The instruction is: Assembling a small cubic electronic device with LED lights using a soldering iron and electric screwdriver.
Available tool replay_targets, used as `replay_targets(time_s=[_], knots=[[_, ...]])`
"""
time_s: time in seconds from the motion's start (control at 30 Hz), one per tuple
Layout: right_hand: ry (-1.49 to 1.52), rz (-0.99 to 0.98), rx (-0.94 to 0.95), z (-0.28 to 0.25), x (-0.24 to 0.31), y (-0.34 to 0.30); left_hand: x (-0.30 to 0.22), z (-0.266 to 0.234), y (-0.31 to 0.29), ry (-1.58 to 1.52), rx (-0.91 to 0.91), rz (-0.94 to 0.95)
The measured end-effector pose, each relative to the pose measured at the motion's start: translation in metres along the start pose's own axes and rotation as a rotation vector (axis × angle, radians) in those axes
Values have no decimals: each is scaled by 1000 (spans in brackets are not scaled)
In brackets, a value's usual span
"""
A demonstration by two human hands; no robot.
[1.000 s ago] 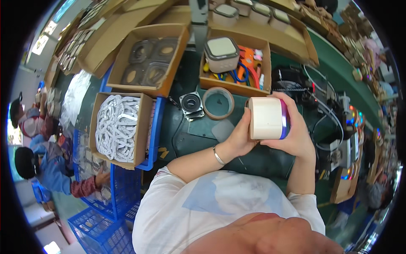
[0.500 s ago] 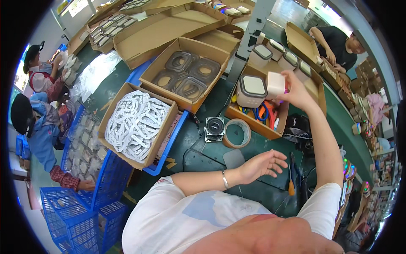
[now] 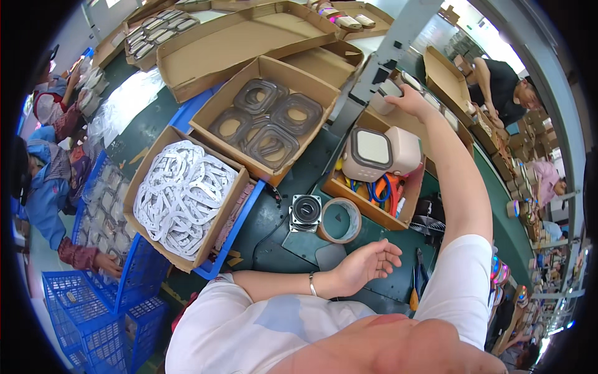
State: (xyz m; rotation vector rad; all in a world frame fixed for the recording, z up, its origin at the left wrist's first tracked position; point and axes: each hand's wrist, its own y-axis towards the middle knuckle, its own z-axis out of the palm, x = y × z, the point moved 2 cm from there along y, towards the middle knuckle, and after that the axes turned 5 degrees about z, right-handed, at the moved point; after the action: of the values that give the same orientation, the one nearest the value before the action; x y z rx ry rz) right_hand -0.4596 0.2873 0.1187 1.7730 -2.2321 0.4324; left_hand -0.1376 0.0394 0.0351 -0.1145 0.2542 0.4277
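My right hand (image 3: 411,101) reaches over the far end of a cardboard box. Its fingers close on the edge of a beige, rounded-square speaker housing (image 3: 382,103); the fingertips are partly hidden. Nearer, a beige housing with a pale, dark-rimmed top (image 3: 369,148) sits beside a plain pinkish-beige one (image 3: 403,151) lying tilted. Both rest over the tools in the open box (image 3: 367,202). Low over the green table, my left hand (image 3: 364,269) is open with loosely curled fingers, holding nothing. Close to it are a tape roll (image 3: 357,221), a round speaker driver (image 3: 306,210) and a grey rounded plate (image 3: 330,256).
On the left stand a carton of white ring-shaped strips (image 3: 184,193) and a carton of dark translucent frames (image 3: 268,156). A grey metal post (image 3: 380,62) rises beside the far housings. Pliers (image 3: 422,271) and an orange-handled tool (image 3: 413,300) lie right. Co-workers sit on both sides.
My right hand has let go of the pinkish-beige housing, which now leans beside the other one, and has moved farther away to a far housing. My left hand stays open.
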Motion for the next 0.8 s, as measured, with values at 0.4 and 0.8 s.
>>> replay_targets(time_s=[0.4,0.8], knots=[[-73,89,-117,-1,32,-16,-1,-2,-1,-17,-14,-17],[1001,-109,88,-54,83,-358,11,-1,-6,39,322,-104]])
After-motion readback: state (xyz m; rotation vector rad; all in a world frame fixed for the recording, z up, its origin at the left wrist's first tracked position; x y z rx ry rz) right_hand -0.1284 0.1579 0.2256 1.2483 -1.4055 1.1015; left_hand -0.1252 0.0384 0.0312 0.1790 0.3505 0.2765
